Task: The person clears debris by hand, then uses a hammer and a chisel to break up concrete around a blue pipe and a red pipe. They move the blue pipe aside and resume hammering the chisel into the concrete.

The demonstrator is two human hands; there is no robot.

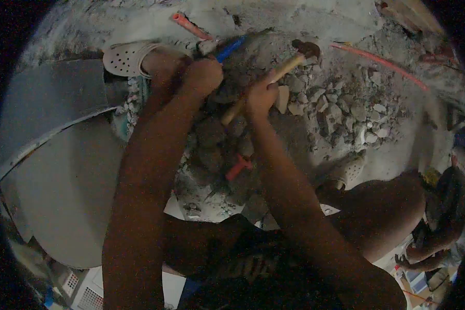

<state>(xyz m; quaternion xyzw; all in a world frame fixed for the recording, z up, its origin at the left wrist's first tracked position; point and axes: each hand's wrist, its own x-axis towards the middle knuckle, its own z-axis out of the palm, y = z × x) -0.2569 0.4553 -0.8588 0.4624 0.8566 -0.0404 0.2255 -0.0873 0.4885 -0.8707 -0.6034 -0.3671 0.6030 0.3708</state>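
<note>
My left hand (204, 77) is closed in a fist around a blue chisel (230, 49). The chisel slants up and away to the right, and its far end is hard to make out against the dusty grey surface. My right hand (262, 98) grips the wooden handle of a hammer (288, 66) around its middle. The hammer's dark, rusty head points up and right, apart from the chisel. Broken rubble (341, 111) lies beneath and to the right of my hands. A short red pipe piece (238, 167) rests on the stones below my right hand.
Red tubes stick out at the top left (191, 27) and upper right (382, 64). My pale clogs stand at left (126, 59) and lower right (350, 170). A large grey panel (72, 191) fills the left side. Another person's arm (434, 245) shows at lower right.
</note>
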